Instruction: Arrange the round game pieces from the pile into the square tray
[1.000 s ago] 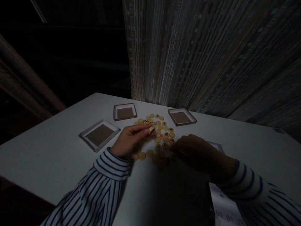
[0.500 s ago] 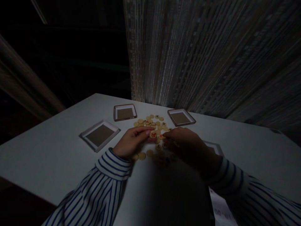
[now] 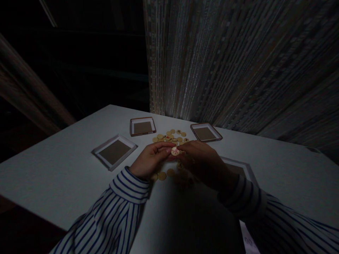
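My left hand (image 3: 150,158) pinches a round wooden xiangqi piece (image 3: 174,151) with a red character between thumb and fingers, raised over the table. From the right, my right hand (image 3: 202,158) meets it with closed fingers, at the piece's right edge. A second piece in the right fingers is mostly hidden against the first; I cannot make out its edges. Several more xiangqi pieces (image 3: 162,176) lie loose under and beyond both hands, some face down, others showing black or red characters. The right hand and its shadow cover part of the pile.
Shallow trays stand around the pieces on the white table (image 3: 71,158): a left tray (image 3: 96,152), a back-left tray (image 3: 142,134), a back-right tray (image 3: 196,136) and a right tray (image 3: 250,171) partly behind my arm. A bead curtain (image 3: 180,70) hangs behind.
My right hand has moved left, bringing its red-marked piece up to the piece in my left hand. The left hand keeps its hold. The view has shifted slightly.
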`<state>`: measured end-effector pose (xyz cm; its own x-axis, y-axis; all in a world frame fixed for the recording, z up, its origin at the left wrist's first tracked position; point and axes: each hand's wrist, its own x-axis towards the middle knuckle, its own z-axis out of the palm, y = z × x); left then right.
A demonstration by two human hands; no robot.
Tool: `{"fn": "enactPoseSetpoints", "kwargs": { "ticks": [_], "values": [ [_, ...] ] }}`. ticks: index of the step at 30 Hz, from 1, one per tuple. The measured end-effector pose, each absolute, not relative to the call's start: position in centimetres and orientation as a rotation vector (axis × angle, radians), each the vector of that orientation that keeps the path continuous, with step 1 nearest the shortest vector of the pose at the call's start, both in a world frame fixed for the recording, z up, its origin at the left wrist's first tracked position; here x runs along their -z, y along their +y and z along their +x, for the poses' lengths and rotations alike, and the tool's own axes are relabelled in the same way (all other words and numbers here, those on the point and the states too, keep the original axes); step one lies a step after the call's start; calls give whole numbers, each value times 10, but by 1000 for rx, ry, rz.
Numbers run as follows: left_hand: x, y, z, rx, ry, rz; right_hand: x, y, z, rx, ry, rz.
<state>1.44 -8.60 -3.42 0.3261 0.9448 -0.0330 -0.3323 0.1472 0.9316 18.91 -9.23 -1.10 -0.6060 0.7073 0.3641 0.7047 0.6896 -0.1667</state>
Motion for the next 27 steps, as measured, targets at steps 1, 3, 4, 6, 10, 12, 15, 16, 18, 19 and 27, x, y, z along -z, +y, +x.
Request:
{"fn": "enactPoseSetpoints", "kwargs": {
  "ticks": [1,3,4,6,10,12,15,16,18,19,27],
  "values": [
    [34,-86,14,-1054,765,1025,10,-93,189,-17,-2507,-1113],
    [35,-86,13,-1051,777,1049,8,-93,188,-23,-2517,-1131],
    [35,-86,13,-1050,786,1062,8,-93,187,-18,-2514,-1139],
    [34,-86,13,-1049,803,1083,7,-94,187,-6,-2503,-1144],
    [35,-86,12,-1050,818,1101,8,-94,185,-18,-2494,-1138],
    [36,-85,11,-1053,824,1120,9,-93,185,-22,-2497,-1137],
    [37,-84,10,-1047,838,1159,11,-91,183,-14,-2502,-1136],
    [38,-83,9,-1042,853,1180,12,-91,183,-13,-2499,-1130],
    [38,-82,8,-1048,918,1248,15,-89,182,-23,-2490,-1116],
    [37,-81,7,-1064,966,1292,16,-88,182,-28,-2490,-1114],
    [40,-73,-9,-1280,1361,1548,28,-82,177,-92,-2540,-1215]
  ]
}}
